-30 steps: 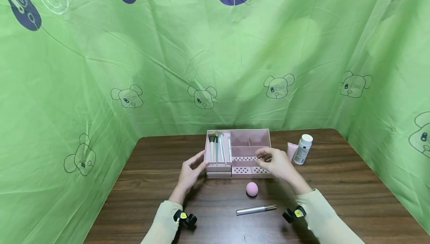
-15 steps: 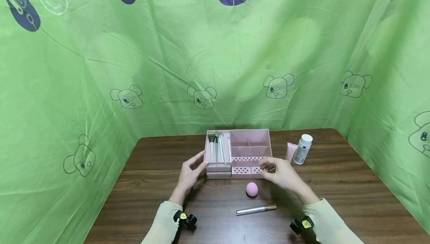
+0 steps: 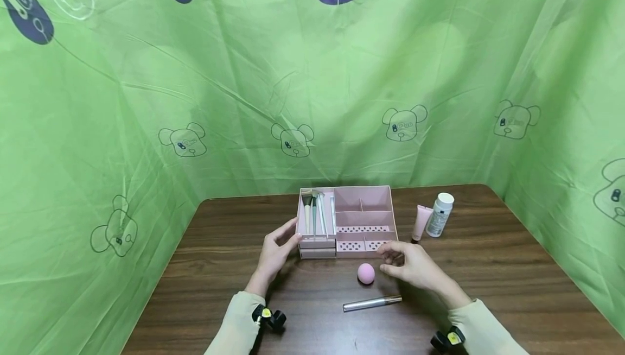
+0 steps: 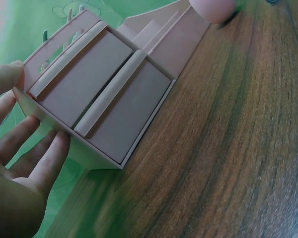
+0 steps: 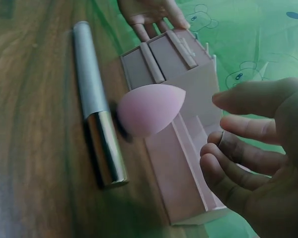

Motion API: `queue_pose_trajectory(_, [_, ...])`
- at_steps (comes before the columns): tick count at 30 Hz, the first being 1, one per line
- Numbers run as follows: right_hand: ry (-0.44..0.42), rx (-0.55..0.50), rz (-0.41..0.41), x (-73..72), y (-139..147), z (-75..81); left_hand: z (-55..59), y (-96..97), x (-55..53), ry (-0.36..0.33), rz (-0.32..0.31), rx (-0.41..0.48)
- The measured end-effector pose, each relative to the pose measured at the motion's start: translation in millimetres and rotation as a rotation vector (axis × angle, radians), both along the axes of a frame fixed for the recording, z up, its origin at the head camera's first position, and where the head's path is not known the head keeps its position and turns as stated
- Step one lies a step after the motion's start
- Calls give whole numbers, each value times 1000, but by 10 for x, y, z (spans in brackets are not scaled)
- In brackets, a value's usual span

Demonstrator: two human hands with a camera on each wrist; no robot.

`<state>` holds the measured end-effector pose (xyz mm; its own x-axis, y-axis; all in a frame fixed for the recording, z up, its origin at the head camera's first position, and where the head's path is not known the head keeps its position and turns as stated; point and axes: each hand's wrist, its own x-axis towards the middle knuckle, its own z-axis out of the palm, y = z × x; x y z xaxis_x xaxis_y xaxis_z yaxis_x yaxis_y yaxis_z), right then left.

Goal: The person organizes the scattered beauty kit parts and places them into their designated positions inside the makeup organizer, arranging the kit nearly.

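A pink makeup organizer (image 3: 376,198) with two drawers (image 4: 89,79) stands near the table's back edge. Several makeup brushes (image 3: 314,215) lie in its left compartment. My left hand (image 3: 271,257) holds its left front corner, thumb on the upper front edge and fingers against the side. My right hand (image 3: 415,267) hovers by the organizer's right front corner, fingers loosely bent, holding nothing. Nearest to it is a pink makeup sponge (image 3: 366,273), egg-shaped with a pointed tip in the right wrist view. In front of the sponge lies a slim silver cosmetic tube (image 5: 92,74) with a shiny end.
To the right of the organizer, a white-capped bottle (image 3: 440,215) stands beside a pink squeeze tube (image 3: 422,222) with a dark cap. Green printed cloth (image 3: 342,100) hangs around the back and sides of the brown wooden table (image 3: 210,290).
My right hand has drawn back from over the organizer's right compartments, toward me and slightly right. My left hand has stayed at the organizer's corner. The sponge and silver tube have not moved.
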<state>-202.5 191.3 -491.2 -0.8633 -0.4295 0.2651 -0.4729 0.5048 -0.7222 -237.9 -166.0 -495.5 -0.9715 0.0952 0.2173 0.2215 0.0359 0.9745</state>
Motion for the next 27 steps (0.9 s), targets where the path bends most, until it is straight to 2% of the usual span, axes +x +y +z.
queue_pose_trajectory(17, [-7,28,48,127,56,-157,22,3,26,-4,-7,8])
queue_pose_trajectory(27, [13,71,153,168,72,-232,31,11,28,0,-3,17])
